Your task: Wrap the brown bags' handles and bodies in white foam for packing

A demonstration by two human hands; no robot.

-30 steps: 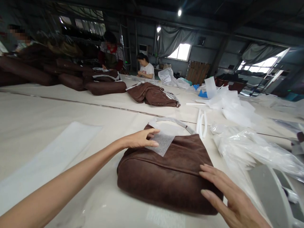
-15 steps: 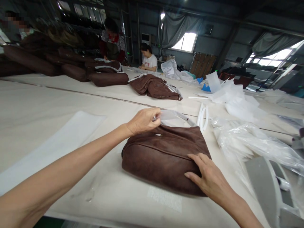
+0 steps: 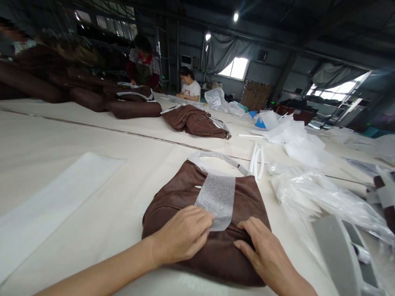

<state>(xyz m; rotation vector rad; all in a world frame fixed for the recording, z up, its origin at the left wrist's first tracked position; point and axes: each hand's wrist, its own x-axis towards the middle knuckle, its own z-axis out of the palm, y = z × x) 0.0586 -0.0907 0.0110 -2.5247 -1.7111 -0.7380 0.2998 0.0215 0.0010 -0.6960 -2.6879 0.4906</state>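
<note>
Table [image 3: 123,197] spread beneath left grip [image 3: 188,230] and right grip [image 3: 265,246], carrying everything within their reach. Brown bag [image 3: 182,191] lay on its side on it, directly under both grips, probably so that its padded body could back the pressing fingers. It pointed away from the wearer: rounded base toward the near side of the grips, top edge and handle [image 3: 216,155] on the far side. That base-to-handle line was perhaps its long axis, though foreshortening and the broad base made this hard to judge. Well left of the left grip, a white sheet [image 3: 55,205] lay slantwise, presumably there to leave working room. Clear plastic [image 3: 321,189] sprawled beyond and right of the right grip.

The right grip was loosely open, thumb parted from bent fingers, resting on the bag's right side; it clasped nothing and seemed to steady it. The left grip was closed, fingers curled onto the near end of a translucent strip [image 3: 217,195], apparently to keep it flat; the pinch itself was partly hidden. The strip ran from near the handle toward the left grip, leaning slightly left. Beyond both grips, the handle arched in pale wrapping, likely for protection.
</note>
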